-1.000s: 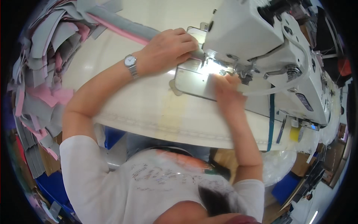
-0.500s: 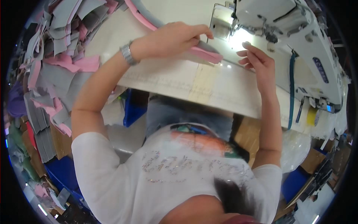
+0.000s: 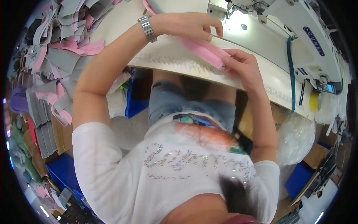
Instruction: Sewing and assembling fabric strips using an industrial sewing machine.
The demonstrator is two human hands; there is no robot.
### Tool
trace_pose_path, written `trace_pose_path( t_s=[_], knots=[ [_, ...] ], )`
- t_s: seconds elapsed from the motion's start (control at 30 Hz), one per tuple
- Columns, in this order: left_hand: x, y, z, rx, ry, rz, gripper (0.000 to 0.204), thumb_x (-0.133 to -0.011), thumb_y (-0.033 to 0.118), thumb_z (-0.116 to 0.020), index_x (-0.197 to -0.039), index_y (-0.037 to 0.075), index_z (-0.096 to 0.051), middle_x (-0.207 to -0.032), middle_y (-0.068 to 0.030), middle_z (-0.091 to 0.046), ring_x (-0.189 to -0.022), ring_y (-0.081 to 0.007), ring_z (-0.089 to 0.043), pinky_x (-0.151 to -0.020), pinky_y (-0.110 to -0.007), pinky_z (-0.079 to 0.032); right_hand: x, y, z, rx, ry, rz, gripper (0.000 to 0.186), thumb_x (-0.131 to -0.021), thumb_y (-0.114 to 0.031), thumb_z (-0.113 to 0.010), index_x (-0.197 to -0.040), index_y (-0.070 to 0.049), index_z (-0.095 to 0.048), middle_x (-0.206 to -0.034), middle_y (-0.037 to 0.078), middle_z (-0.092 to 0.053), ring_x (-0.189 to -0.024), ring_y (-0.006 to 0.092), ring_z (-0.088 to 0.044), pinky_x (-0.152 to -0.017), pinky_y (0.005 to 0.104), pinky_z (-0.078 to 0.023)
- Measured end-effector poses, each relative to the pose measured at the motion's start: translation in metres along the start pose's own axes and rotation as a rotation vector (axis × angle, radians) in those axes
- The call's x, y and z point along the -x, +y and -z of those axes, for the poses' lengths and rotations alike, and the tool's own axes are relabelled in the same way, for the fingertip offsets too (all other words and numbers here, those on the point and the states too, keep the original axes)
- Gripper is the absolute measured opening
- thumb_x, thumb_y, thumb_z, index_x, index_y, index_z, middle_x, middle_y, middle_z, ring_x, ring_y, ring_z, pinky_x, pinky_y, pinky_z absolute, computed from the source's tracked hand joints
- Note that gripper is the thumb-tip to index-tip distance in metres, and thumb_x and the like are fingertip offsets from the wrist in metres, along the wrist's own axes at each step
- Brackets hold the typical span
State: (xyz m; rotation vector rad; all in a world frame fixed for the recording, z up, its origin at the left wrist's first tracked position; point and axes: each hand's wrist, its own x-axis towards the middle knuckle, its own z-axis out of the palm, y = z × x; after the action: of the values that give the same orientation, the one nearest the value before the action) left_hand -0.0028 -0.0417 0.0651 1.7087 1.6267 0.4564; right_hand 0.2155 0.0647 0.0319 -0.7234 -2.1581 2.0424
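A long pink and grey fabric strip (image 3: 204,51) lies across the front of the white sewing table. My right hand (image 3: 243,66) pinches its right end between thumb and fingers, near the table's front edge. Farther left, my left hand (image 3: 188,25), with a metal watch at the wrist, is curled over the strip; its palm hides part of the fabric. Pink shows upward between the two hands, and the strip's other part (image 3: 151,6) runs away behind my left hand. The sewing machine (image 3: 294,22) stands at the far right, its lamp lighting the plate around the needle.
A heap of grey and pink fabric pieces (image 3: 71,48) covers the table's left end and hangs over it. On the right are a teal band (image 3: 291,74), a yellow tape roll (image 3: 315,100) and a clear plastic bag (image 3: 296,138). A ruler scale runs along the front edge.
My right hand has moved from near the needle toward me and taken hold of the strip's end. The strip's end has turned nearer the table edge, pink side up. The view has shifted.
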Motion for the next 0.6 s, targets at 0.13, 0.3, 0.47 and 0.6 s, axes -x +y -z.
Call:
trace_pose_path(
  t_s=[0.13,0.3,0.47,0.6],
  knots=[
    [0.028,0.013,-0.011,-0.144,0.698,-0.265,0.022,-0.091,0.018,-0.057,-0.105,0.004,-0.066,-0.081,-0.0043,-0.065,-0.069,-0.0070,-0.055,-0.064,-0.022,-0.044,0.011,0.010,0.005,-0.209,0.094,-0.115,0.029,-0.092,-0.016,-0.059,-0.110,0.006,-0.063,-0.090,0.012,-0.069,-0.076,0.0164,-0.070,-0.051,0.0216,-0.053],
    [0.088,0.035,-0.079,0.854,0.032,0.152,0.031,-0.098,0.023,-0.049,-0.110,0.001,-0.067,-0.097,-0.0066,-0.070,-0.079,-0.0107,-0.066,-0.066,-0.023,-0.051,0.040,0.019,0.007,-0.413,0.085,-0.140,0.026,-0.094,-0.015,-0.056,-0.109,0.006,-0.060,-0.088,0.014,-0.068,-0.073,0.0190,-0.070,-0.050,0.0221,-0.054],
    [0.047,0.048,-0.155,1.306,0.081,-0.030,0.059,-0.097,0.021,-0.053,-0.147,0.007,-0.025,-0.139,-0.0134,-0.047,-0.119,-0.0214,-0.054,-0.095,-0.032,-0.046,0.091,0.037,-0.002,-0.443,0.092,-0.182,0.021,-0.095,-0.016,-0.054,-0.102,0.004,-0.058,-0.086,0.014,-0.068,-0.070,0.0217,-0.070,-0.050,0.0245,-0.055],
    [0.029,0.040,-0.142,1.834,0.367,-0.279,0.051,-0.094,0.012,-0.054,-0.140,0.004,-0.032,-0.138,-0.0175,-0.046,-0.122,-0.0270,-0.052,-0.101,-0.039,-0.045,0.138,0.077,0.004,-0.417,0.106,-0.192,0.019,-0.095,-0.016,-0.054,-0.097,0.002,-0.058,-0.085,0.013,-0.067,-0.069,0.0215,-0.070,-0.051,0.0250,-0.054]
  ],
)
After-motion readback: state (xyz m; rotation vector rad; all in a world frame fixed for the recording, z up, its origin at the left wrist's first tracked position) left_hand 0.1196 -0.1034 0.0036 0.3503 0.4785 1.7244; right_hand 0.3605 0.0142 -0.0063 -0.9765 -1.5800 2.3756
